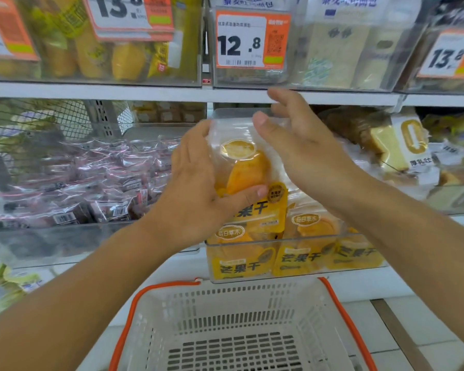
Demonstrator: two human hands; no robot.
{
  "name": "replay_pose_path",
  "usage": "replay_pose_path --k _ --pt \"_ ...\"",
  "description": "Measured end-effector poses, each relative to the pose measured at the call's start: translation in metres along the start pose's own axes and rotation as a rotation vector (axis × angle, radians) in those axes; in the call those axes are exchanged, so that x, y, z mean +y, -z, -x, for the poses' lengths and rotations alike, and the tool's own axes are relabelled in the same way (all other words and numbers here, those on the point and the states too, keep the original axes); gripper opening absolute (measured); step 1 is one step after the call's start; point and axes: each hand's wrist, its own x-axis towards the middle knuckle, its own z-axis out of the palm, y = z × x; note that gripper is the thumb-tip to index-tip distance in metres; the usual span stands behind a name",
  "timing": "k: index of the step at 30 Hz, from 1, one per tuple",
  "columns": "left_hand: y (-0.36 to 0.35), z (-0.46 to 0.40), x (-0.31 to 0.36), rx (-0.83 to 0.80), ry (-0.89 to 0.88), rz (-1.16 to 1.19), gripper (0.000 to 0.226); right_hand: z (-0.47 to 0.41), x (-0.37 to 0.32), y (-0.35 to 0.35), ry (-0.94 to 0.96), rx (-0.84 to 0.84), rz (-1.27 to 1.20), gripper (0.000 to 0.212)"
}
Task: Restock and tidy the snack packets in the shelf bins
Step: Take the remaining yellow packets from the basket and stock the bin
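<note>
A yellow dried-mango packet point(248, 167) stands upright over the clear middle bin point(292, 241), which holds several more of the same packets point(314, 228). My left hand point(198, 180) grips the packet from its left side, thumb across the front. My right hand point(298, 140) lies against the packet's upper right edge with fingers nearly straight, thumb touching the clear top. The packet's lower part sits among the packets in the bin.
A white basket with orange handles point(233, 325) sits below the shelf, nothing in it. A bin of pink-wrapped packets point(91, 178) is at left, bread packs point(397, 145) at right. The upper shelf point(145, 92) carries price tags and more bins.
</note>
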Motion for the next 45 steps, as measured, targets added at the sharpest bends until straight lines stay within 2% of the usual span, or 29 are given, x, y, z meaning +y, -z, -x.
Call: replay_pose_path --k 3,5,9,15,18,20,24,26,29,33,34,36,38,39,45 --pt "0.003 -0.002 0.005 0.088 0.030 0.231 0.126 -0.002 0.001 -0.002 0.078 -0.033 0.002 0.047" --pt "0.005 -0.003 0.002 0.055 0.025 0.338 0.120 -0.004 0.004 -0.004 0.090 -0.074 0.070 0.044" --pt "0.002 0.001 -0.004 0.043 0.025 0.391 0.100 0.002 0.012 -0.010 0.139 -0.096 0.248 0.043" --pt "-0.007 0.010 0.012 0.031 0.121 0.680 0.104 0.008 0.021 -0.010 0.227 -0.122 0.368 0.044" --pt "-0.012 0.010 0.015 0.011 0.144 0.690 0.102 0.012 0.020 -0.005 0.246 -0.117 0.327 0.044" --pt "-0.011 0.009 0.014 0.023 0.127 0.687 0.110 0.015 0.021 -0.001 0.228 -0.106 0.242 0.049" --pt "-0.007 0.007 0.014 0.087 0.127 0.642 0.130 0.013 0.013 -0.004 -0.066 -0.011 -0.197 0.077" --pt "-0.007 0.007 0.020 0.118 0.127 0.654 0.133 0.007 0.007 -0.008 -0.161 -0.036 -0.302 0.080" --pt "-0.009 0.004 0.019 0.157 0.103 0.677 0.121 0.007 0.000 -0.013 -0.104 -0.129 -0.218 0.064" --pt "-0.010 -0.002 0.004 0.150 0.100 0.662 0.097 0.011 0.003 -0.015 -0.089 -0.253 -0.059 0.056" --pt "-0.010 -0.002 0.003 0.149 0.106 0.650 0.094 0.011 0.001 -0.014 -0.058 -0.229 0.039 0.053" --pt "-0.010 -0.004 0.004 0.141 0.109 0.621 0.089 0.003 -0.002 -0.009 0.070 -0.067 0.174 0.038" --pt "-0.012 -0.006 0.004 0.124 0.098 0.639 0.085 -0.012 -0.003 0.001 0.113 0.094 0.097 0.022" --pt "-0.011 -0.007 0.003 0.118 0.102 0.654 0.085 -0.020 -0.001 0.007 0.091 0.121 0.043 0.018" --pt "-0.010 -0.005 -0.002 0.063 0.120 0.631 0.095 -0.037 0.009 0.029 0.050 -0.029 0.044 0.008"
